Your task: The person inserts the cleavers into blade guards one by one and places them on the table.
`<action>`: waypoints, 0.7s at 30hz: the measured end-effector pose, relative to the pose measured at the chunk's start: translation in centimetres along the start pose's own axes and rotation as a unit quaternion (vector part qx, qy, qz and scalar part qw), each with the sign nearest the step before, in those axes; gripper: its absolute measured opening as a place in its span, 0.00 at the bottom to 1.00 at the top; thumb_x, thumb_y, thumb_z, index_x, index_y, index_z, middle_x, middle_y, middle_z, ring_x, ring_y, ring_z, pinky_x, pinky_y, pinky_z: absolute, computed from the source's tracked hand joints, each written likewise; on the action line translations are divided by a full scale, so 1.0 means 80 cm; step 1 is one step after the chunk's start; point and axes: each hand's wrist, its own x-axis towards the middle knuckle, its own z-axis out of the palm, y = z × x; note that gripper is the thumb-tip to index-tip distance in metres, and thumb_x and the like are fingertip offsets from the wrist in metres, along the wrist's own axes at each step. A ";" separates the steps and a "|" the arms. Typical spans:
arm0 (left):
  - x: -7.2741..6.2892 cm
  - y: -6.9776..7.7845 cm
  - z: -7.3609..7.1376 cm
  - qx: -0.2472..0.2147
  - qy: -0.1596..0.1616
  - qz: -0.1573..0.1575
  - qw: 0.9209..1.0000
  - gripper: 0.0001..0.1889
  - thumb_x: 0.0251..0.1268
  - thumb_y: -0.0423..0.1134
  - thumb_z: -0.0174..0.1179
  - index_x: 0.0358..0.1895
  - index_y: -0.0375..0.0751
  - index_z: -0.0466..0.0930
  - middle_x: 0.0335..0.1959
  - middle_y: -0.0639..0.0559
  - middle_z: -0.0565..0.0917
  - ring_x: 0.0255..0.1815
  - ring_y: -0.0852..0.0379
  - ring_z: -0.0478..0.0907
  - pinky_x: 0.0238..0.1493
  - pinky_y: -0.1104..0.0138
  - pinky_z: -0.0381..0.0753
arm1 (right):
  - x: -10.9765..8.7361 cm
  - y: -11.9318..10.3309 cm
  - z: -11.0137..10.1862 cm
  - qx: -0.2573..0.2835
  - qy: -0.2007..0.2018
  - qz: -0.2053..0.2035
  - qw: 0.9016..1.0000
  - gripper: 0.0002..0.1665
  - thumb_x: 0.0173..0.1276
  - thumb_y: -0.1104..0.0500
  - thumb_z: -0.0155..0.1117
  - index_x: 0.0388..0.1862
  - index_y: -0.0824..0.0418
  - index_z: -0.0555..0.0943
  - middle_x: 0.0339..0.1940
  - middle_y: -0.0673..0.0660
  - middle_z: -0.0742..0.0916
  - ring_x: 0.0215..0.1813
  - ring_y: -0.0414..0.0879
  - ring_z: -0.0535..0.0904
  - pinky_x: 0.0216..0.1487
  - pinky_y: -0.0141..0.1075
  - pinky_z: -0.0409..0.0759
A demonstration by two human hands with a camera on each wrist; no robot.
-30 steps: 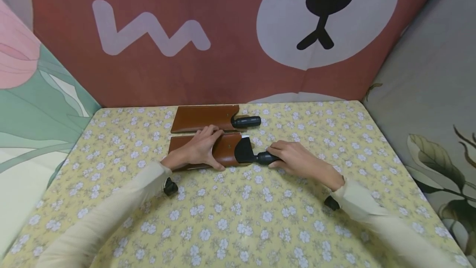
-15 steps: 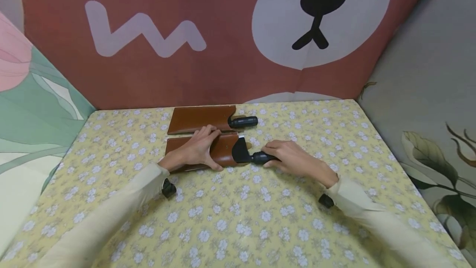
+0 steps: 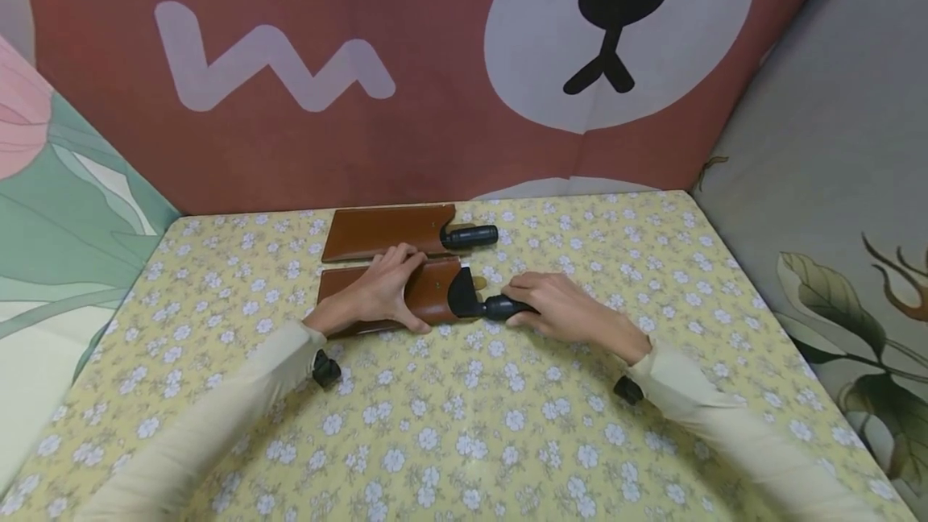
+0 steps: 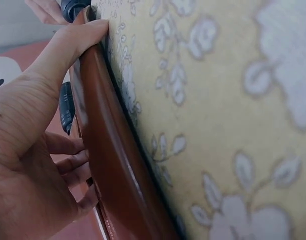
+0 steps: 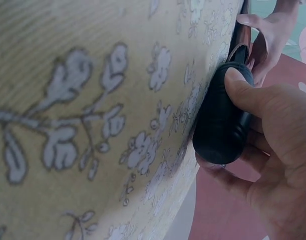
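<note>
In the head view a brown leather sheath [image 3: 435, 290] lies on the table, with a cleaver partly inside it. The cleaver's black blade part [image 3: 462, 294] shows at the sheath's mouth, and its black handle [image 3: 502, 307] points right. My left hand [image 3: 383, 290] spans the sheath, thumb on the near edge and fingertips at the far edge; the left wrist view shows the thumb [image 4: 87, 37] pressing the rim. My right hand [image 3: 561, 306] grips the handle. In the right wrist view, the thumb lies along the handle [image 5: 223, 120] and fingers curl beneath it. The blade inside is hidden.
Just behind lies a second brown sheath [image 3: 387, 232] with a black handle [image 3: 471, 237] sticking out to the right. A yellow floral cloth [image 3: 435, 425] covers the table. A red printed backdrop [image 3: 435, 143] stands along the back edge.
My right hand has moved left toward the sheath, and less of the cleaver's blade shows at the mouth. My left hand keeps its place on the sheath. The head view has shifted slightly.
</note>
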 end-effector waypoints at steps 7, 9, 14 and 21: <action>-0.017 -0.004 -0.016 0.032 -0.053 -0.026 0.998 0.66 0.48 0.67 0.79 0.84 0.36 0.54 0.74 0.35 0.62 0.73 0.34 0.61 0.74 0.34 0.52 | -0.001 0.002 0.000 -0.011 -0.002 0.000 1.000 0.26 0.68 0.49 0.76 0.58 0.64 0.87 0.47 0.57 0.87 0.43 0.46 0.84 0.38 0.40 0.82; -0.023 -0.007 -0.021 0.046 -0.059 -0.037 0.997 0.67 0.47 0.68 0.79 0.84 0.36 0.53 0.74 0.34 0.62 0.73 0.33 0.62 0.74 0.34 0.52 | -0.004 0.002 -0.002 -0.014 -0.002 0.003 1.000 0.26 0.68 0.49 0.76 0.58 0.64 0.87 0.47 0.57 0.87 0.43 0.46 0.84 0.38 0.40 0.82; -0.034 -0.016 -0.023 0.060 -0.042 -0.053 0.996 0.69 0.44 0.72 0.78 0.83 0.33 0.55 0.76 0.34 0.62 0.76 0.33 0.61 0.75 0.33 0.54 | -0.005 0.004 -0.001 -0.007 0.003 0.007 1.000 0.26 0.67 0.49 0.77 0.57 0.64 0.87 0.48 0.57 0.87 0.44 0.47 0.84 0.38 0.39 0.83; -0.037 -0.025 -0.016 0.063 -0.020 -0.054 0.996 0.69 0.41 0.74 0.77 0.82 0.33 0.59 0.75 0.36 0.64 0.72 0.39 0.65 0.72 0.36 0.62 | -0.003 0.007 0.011 0.009 0.039 -0.016 0.999 0.23 0.67 0.51 0.77 0.55 0.63 0.88 0.46 0.56 0.88 0.43 0.46 0.84 0.37 0.39 0.83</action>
